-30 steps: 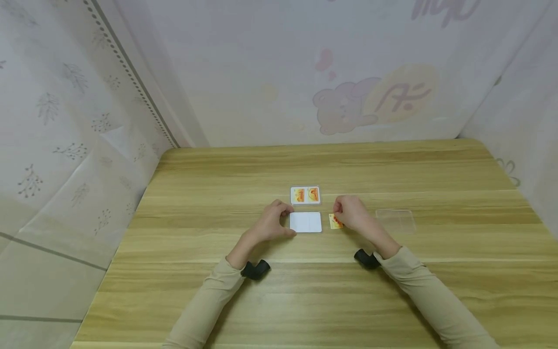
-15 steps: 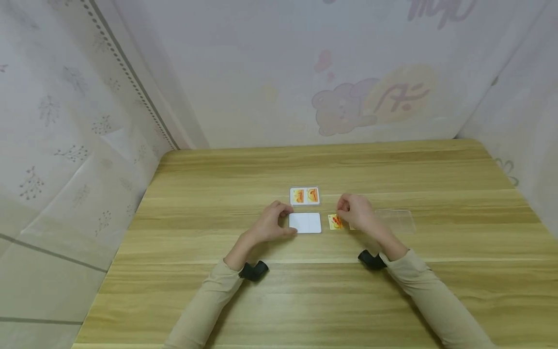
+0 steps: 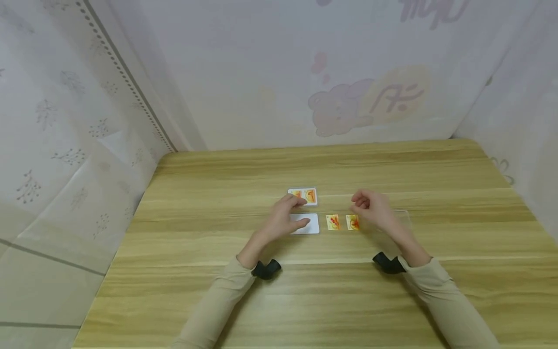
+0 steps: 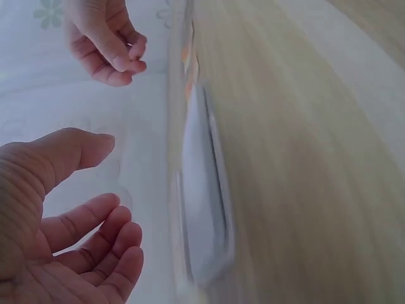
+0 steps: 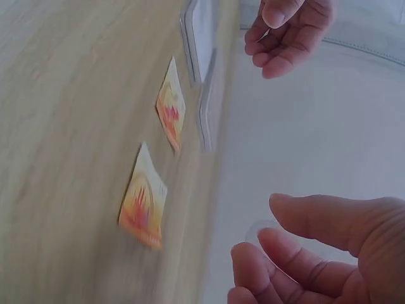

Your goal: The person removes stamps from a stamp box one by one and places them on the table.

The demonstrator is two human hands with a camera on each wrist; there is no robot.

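Two small orange-and-yellow stamp-like pieces lie side by side on the table: the left piece (image 3: 333, 222) and the right piece (image 3: 352, 222). To their left is a flat white rectangular card or case (image 3: 313, 229). My left hand (image 3: 281, 218) hovers over its left part, thumb and fingers apart, holding nothing; in the left wrist view a gap shows between this hand (image 4: 76, 221) and the case (image 4: 205, 190). Up and to the right of the right piece, my right hand (image 3: 376, 209) is raised with loosely bent fingers and nothing between them.
Behind the white case lies a second case (image 3: 310, 196) with two orange pictures, partly covered by my left fingers. A clear plastic cover (image 3: 404, 218) lies to the right, partly behind my right hand. The wooden table (image 3: 305, 310) meets a patterned curtain (image 3: 244, 97) at the back.
My right hand has moved right and away from the pieces, baring the right piece. My left hand has lifted off the white case's edge and shifted right over it.
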